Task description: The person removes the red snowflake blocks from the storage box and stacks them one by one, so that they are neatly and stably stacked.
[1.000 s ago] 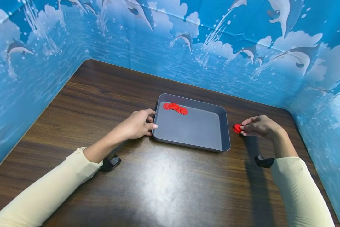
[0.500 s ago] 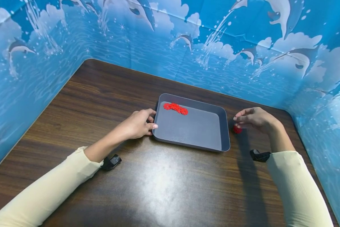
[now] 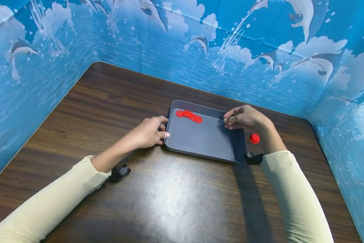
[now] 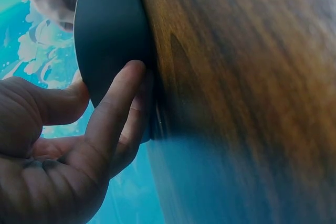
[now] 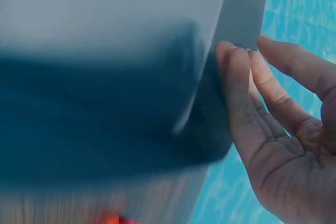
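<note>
A dark grey rectangular tray point(image 3: 203, 138) sits on the table. Along its left side, my left hand point(image 3: 149, 132) grips the rim, thumb on top and fingers against the outer wall, as the left wrist view also shows. Several flat red notched discs point(image 3: 189, 115) lie in an overlapping row inside, near the tray's far left. My right hand point(image 3: 244, 117) hovers over the tray's far right corner, fingertips close together. No disc shows at its fingers point(image 5: 239, 72) in the right wrist view; whether they pinch something thin is hidden. A small pile of red discs point(image 3: 255, 138) rests right of the tray.
The tray stands on a dark wood-grain table point(image 3: 115, 91). A blue dolphin-print cloth point(image 3: 169, 50) hangs along the table's back and sides. Black straps circle both wrists. A shadow from the right arm falls across the table's right part.
My right hand has left the red pile, risen and moved left over the tray's far right corner. The pile now shows fully. My left hand and the tray have stayed in place.
</note>
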Tool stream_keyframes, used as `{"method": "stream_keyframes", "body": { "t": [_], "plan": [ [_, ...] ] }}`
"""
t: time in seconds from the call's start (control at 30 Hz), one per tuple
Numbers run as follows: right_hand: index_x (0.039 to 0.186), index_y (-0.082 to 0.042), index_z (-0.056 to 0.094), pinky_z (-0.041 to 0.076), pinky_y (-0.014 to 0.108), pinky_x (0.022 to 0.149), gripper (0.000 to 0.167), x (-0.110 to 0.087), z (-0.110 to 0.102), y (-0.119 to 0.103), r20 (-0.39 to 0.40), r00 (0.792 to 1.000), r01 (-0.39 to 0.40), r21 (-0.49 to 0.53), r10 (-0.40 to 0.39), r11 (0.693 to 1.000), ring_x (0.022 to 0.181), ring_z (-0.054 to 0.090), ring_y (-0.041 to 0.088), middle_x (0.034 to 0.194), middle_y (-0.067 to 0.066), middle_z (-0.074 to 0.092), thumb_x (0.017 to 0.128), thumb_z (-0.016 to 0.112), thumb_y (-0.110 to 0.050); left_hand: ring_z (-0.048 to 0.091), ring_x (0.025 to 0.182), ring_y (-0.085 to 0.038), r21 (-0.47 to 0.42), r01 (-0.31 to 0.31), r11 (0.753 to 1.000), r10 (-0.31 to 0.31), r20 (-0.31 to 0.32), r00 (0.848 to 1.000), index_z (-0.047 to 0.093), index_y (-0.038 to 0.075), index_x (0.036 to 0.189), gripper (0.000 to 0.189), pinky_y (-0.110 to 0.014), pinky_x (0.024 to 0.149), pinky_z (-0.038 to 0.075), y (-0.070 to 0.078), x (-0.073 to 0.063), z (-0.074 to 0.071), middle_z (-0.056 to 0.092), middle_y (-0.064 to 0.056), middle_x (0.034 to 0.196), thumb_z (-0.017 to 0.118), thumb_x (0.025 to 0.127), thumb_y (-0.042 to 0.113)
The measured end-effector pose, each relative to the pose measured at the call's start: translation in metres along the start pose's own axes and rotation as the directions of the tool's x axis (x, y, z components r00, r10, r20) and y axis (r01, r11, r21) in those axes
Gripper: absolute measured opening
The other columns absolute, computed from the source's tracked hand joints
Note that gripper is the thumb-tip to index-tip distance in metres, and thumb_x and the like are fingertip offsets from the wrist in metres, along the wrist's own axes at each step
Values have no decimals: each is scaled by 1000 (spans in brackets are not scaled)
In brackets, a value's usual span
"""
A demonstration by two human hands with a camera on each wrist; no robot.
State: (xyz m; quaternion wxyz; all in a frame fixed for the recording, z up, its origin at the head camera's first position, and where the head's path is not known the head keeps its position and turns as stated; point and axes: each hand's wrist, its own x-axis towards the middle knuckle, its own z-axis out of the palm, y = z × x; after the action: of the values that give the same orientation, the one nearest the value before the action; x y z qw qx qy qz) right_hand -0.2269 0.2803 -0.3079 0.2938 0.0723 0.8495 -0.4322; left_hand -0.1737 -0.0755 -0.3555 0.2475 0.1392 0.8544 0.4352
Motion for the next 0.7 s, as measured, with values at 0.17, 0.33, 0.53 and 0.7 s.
{"method": "stream_keyframes", "body": {
  "t": [0.17, 0.33, 0.53, 0.7],
  "plan": [
    [142, 6, 60, 63, 44, 109, 40, 12, 17, -14, 23, 1000, 18, 20, -19, 1000, 103, 78, 15, 122, 13, 76, 107, 68, -9, 79, 104, -31, -5, 8, 1000, -8, 5, 1000, 38, -4, 162, 60, -31, 85, 70, 1, 0, -1, 62, -28, 139, 64, 109, 9],
    [144, 7, 60, 60, 46, 113, 40, 25, 31, -26, 51, 998, 18, 53, -20, 998, 105, 77, 17, 124, 13, 74, 107, 67, -7, 79, 104, -30, 5, 7, 1000, -7, 4, 1000, 38, -3, 162, 61, -32, 85, 70, 1, -1, -1, 62, -28, 140, 64, 109, 9],
    [147, 3, 61, 64, 42, 108, 43, 35, 45, -32, 88, 996, 1, 62, -6, 998, 100, 77, 16, 124, 12, 76, 106, 67, -6, 79, 103, -29, 6, 7, 1000, -7, 4, 1000, 38, -4, 162, 60, -31, 86, 70, 2, -1, 0, 64, -27, 139, 64, 109, 10],
    [146, -1, 64, 67, 39, 102, 44, 40, 54, -33, 96, 995, 9, 46, -13, 999, 95, 77, 14, 121, 10, 76, 104, 72, -6, 79, 104, -29, -1, 17, 1000, -17, 1, 1000, 38, -3, 162, 60, -31, 86, 70, 1, -1, 0, 64, -27, 140, 63, 109, 10]
  ]
}}
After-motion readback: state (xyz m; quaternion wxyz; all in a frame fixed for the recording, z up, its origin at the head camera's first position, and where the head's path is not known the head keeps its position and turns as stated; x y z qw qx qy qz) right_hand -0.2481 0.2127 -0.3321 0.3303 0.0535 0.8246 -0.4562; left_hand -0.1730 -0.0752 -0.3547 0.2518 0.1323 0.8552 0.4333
